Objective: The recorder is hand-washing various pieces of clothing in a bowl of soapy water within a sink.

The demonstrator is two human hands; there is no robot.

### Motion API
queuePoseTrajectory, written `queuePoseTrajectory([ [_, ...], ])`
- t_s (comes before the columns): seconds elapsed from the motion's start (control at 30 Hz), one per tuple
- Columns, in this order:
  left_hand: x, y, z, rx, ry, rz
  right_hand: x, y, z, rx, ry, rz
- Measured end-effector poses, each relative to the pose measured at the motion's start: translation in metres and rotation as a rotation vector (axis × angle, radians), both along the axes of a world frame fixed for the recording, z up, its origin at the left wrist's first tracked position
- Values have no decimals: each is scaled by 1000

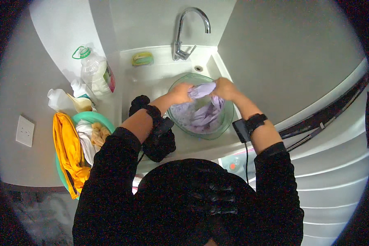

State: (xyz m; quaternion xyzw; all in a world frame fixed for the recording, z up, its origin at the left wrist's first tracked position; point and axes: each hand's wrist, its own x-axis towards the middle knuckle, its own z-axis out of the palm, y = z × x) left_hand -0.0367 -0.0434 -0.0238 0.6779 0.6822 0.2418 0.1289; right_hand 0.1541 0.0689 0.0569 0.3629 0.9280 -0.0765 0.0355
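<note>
A lavender garment point(203, 116) is stretched between my two hands over a clear green-tinted basin point(197, 135), and its lower part trails into sudsy water. My left hand point(181, 93) is closed around one stretch of the cloth. On the other side, my right hand point(226, 89) grips it too, with a fold hanging below the fingers. The garment's exact kind cannot be made out. A dark piece of clothing point(162, 145) lies bunched in the sink beside my left forearm.
The basin stands in a white sink point(151, 78) below a chrome faucet point(188, 37). A yellow-green soap or sponge point(142, 58) rests on the back ledge. At left are a large clear jug point(95, 74), white bottles point(58, 99) and a green tub point(106, 121) with yellow clothing point(67, 147).
</note>
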Motion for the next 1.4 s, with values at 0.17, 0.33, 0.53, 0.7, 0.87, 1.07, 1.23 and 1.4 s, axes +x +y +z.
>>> queuePoseTrajectory([
  [0.17, 16, 1, 0, 51, -537, -279, -14, -8, 86, -204, 501, 33],
  [0.33, 47, 10, 38, 83, -979, -155, -20, -18, 164, 67, 800, 56],
  [0.53, 55, 25, 79, 371, -1019, -185, -15, -35, 201, -150, 1552, 78],
  [0.7, 52, 31, 43, 236, -1037, -60, 15, 17, 142, -17, 1050, -22],
  [0.87, 37, 35, -14, 97, -763, 23, 33, 12, 53, 187, 626, -104],
  [1.07, 9, 21, -72, 37, -266, 121, 54, -5, -48, 180, 426, -131],
  [1.23, 40, -9, -53, -132, 26, 28, 63, -15, -124, 31, 177, -14],
  [1.4, 48, -13, -90, -343, 470, -177, 37, -25, -159, -132, -88, 39],
])
